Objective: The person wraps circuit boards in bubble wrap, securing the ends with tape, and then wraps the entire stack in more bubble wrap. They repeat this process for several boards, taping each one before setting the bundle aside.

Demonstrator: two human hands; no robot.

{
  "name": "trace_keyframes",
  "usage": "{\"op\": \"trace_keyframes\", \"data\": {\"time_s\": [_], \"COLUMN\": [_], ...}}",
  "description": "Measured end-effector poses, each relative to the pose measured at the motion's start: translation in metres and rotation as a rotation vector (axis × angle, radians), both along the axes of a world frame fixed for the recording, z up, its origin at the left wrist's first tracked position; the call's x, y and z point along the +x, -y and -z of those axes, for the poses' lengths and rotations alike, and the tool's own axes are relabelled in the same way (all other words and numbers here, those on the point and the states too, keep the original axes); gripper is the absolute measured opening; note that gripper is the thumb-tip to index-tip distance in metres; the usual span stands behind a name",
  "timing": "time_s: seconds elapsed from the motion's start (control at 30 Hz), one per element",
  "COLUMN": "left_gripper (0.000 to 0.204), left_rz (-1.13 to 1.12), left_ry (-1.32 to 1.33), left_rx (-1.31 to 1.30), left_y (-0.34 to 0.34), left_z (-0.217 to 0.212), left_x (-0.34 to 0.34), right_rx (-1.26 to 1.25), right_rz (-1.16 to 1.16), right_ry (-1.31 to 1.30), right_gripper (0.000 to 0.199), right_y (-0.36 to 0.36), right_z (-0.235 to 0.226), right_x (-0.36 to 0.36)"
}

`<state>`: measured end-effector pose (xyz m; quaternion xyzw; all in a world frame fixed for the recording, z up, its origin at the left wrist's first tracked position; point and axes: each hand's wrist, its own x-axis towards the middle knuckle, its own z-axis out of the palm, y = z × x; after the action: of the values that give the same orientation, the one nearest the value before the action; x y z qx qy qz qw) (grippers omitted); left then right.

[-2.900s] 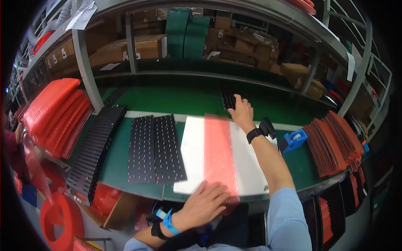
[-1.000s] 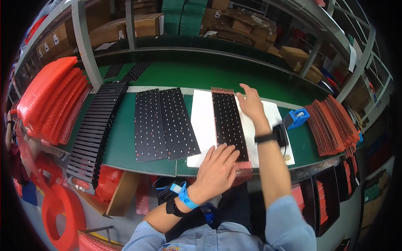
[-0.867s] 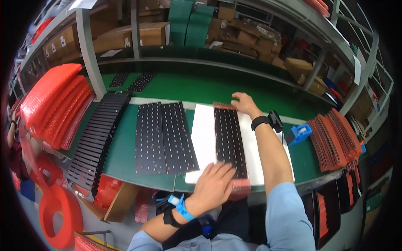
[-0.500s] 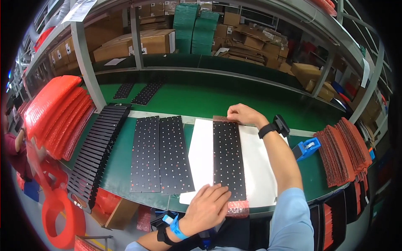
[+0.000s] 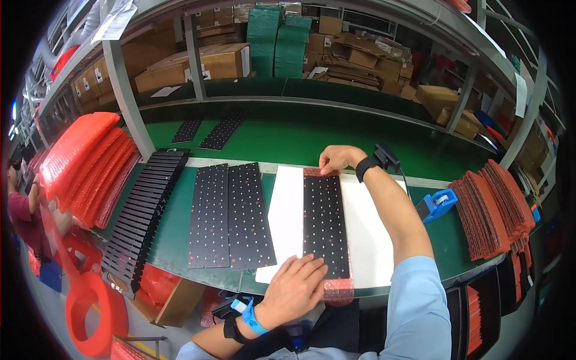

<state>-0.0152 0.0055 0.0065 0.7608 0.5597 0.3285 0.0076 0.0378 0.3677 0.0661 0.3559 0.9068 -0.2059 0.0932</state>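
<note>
1. I have the dotted black panel (image 5: 324, 228) lying lengthwise on the red bubble wrap (image 5: 339, 290), both on the white sheet (image 5: 369, 234), right of the middle of the counter (image 5: 171, 240). Wrap shows past both ends of the panel; the near end reaches the counter's near edge and seems to hang slightly over it.

2. What changed: about three seconds ago the wrap lay bare on the sheet and a panel was under my right hand beyond the counter's far edge. A second ago that hand was spread, well clear of the wrap; now it has come in at the wrap's far end.

3. My right hand (image 5: 337, 161) has its fingers bunched at that far end. I cannot tell whether they pinch the wrap or merely press it.

4. My left hand (image 5: 298, 282) lies palm down, fingers extended and unclenched, over the panel's near left corner.

5. For the work, I judge that placing is done and both ends are being steadied or lined up; the wrap is not yet folded over the panel.

6. Toward the counter's right end, the blue tape dispenser (image 5: 438, 204) stands untouched.
</note>
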Motion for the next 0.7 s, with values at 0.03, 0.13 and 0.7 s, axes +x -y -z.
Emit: {"op": "trace_keyframes", "data": {"time_s": [0.03,0.13,0.7], "left_gripper": [0.032,0.032,0.021], "left_rz": [0.002,0.036,0.017], "left_ry": [-0.003,0.042,0.020], "left_rx": [-0.002,0.046,0.070], "left_y": [0.000,-0.002,0.004], "left_z": [0.001,0.003,0.005], "left_x": [-0.001,0.003,0.006], "right_rx": [-0.002,-0.002,0.973], "right_rz": [0.002,-0.023,-0.549], "right_ry": [-0.003,-0.115,-0.761], "right_gripper": [0.016,0.018,0.011], "right_y": [0.000,-0.009,0.264], "right_z": [-0.006,-0.030,-0.099], "right_x": [0.002,0.024,0.106]}}
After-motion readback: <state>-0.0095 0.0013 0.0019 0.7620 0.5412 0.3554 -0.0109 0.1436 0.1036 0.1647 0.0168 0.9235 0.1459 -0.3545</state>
